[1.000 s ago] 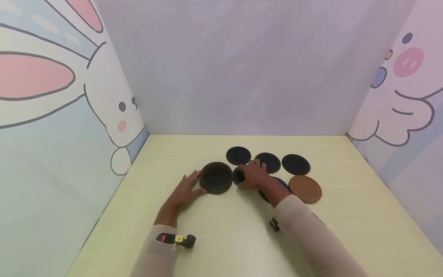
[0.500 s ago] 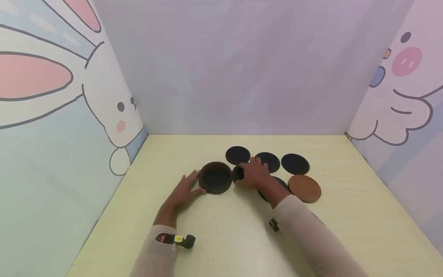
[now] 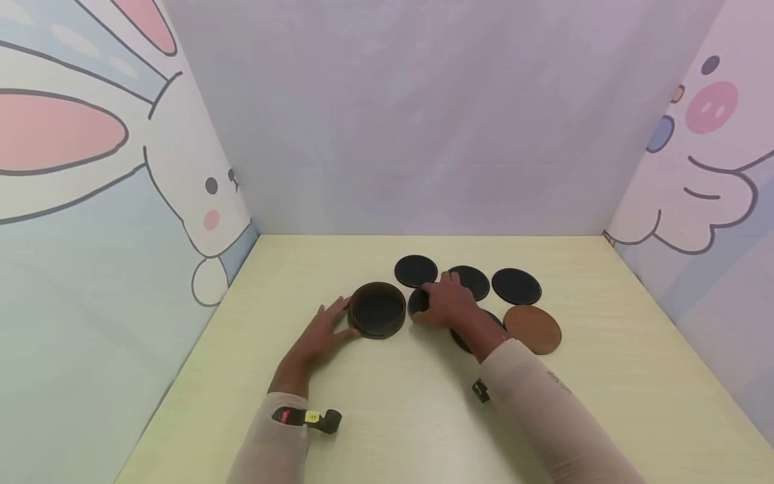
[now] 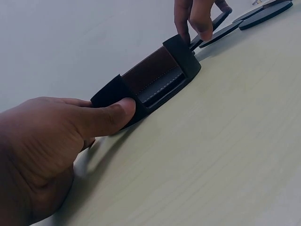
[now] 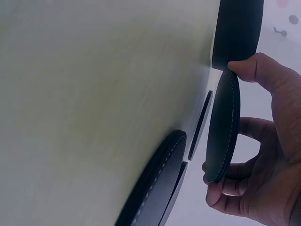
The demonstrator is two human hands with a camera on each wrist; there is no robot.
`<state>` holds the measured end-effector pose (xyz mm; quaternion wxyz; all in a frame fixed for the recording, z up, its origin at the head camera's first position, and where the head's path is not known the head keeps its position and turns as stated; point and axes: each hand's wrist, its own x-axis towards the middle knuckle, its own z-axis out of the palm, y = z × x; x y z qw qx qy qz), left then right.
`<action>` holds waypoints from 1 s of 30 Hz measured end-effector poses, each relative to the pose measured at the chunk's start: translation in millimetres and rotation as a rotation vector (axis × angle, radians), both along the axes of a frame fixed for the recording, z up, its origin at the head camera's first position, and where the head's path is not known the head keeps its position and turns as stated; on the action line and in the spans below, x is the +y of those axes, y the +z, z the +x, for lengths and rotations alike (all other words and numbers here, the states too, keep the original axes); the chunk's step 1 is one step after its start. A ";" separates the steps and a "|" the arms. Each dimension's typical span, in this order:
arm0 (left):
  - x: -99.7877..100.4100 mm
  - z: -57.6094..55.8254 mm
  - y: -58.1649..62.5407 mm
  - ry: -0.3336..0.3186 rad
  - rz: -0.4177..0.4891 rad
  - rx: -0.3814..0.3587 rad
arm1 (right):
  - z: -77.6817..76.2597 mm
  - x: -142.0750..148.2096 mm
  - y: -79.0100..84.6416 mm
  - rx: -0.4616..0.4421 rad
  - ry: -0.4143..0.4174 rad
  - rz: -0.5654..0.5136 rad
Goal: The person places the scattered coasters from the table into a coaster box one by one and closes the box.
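Observation:
A round dark coaster holder (image 3: 379, 333) stands on the table, with a cut-out in its side wall (image 4: 106, 91) in the left wrist view. My left hand (image 3: 319, 338) holds its left side, thumb on the near wall and fingers behind. Just right of the holder, my right hand (image 3: 449, 302) pinches a round black coaster (image 5: 222, 127) by its edge between thumb and fingers. White stitching runs along the rim of this coaster. It is tilted, lifted off the table in the right wrist view. My right hand partly hides it from the head camera.
Black coasters lie flat at the back (image 3: 415, 271), beyond the right hand (image 3: 471, 282), and at the far right (image 3: 517, 287). Another coaster (image 3: 464, 341) is partly under the right forearm. A brown disc (image 3: 532, 329) lies right of it. Printed walls enclose the table (image 3: 387, 417).
My right hand has shifted very slightly to the right with the black coaster over the last half second. The left hand and the holder have stayed in place.

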<state>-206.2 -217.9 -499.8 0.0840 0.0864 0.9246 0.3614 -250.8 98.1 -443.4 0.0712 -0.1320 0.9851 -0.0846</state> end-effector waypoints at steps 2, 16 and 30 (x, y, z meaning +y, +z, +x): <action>0.1 0.2 0.3 -0.001 0.000 -0.001 | 0.0 0.5 0.5 0.006 -0.001 0.007; -0.2 0.3 -0.7 0.009 0.002 -0.006 | 1.9 -0.5 6.7 0.105 -0.027 -0.013; 1.0 1.4 1.7 0.018 0.006 -0.020 | 5.4 -11.6 10.9 0.211 -0.047 -0.105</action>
